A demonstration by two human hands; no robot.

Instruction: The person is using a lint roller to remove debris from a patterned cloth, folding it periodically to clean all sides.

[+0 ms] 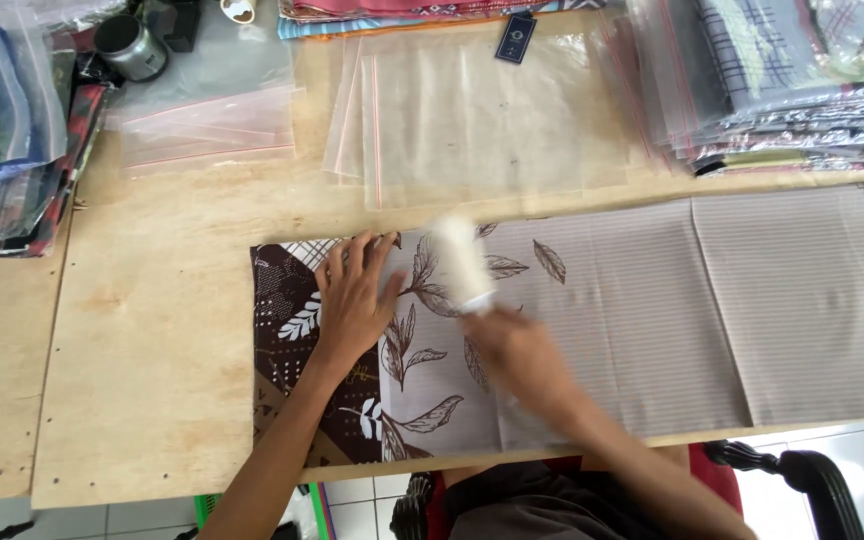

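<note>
Left hand: the left hand [352, 300] lies flat, palm down, fingers spread, pressing on the cloth [592, 320]; it grips nothing.
Right hand: the right hand [517, 350] is blurred; it is closed around the lower end of a white roll [464, 262], which tilts up and away from the person over the cloth.
Roll: white, roughly cylindrical, smeared by motion; whether it touches the cloth I cannot tell.
Cloth: a long folded strip lying flat along the near edge of the table [162, 330], running from under the hands off to the right. The left end is dark brown with white leaf and dot patterns, the middle carries brown leaf sprigs, the rest is pale grey with fine stripes and fold creases.
Beyond the hands: a spread of clear zip bags [472, 120] with red seal lines lies just behind the cloth; more of them [207, 125] lie further left.
Right rear: a stack of bagged cloths [782, 80].
Left edge: more bagged fabric [2, 130], and near it a metal cup [130, 45].
Near side: a dark chair arm [802, 475] by the person's right.
</note>
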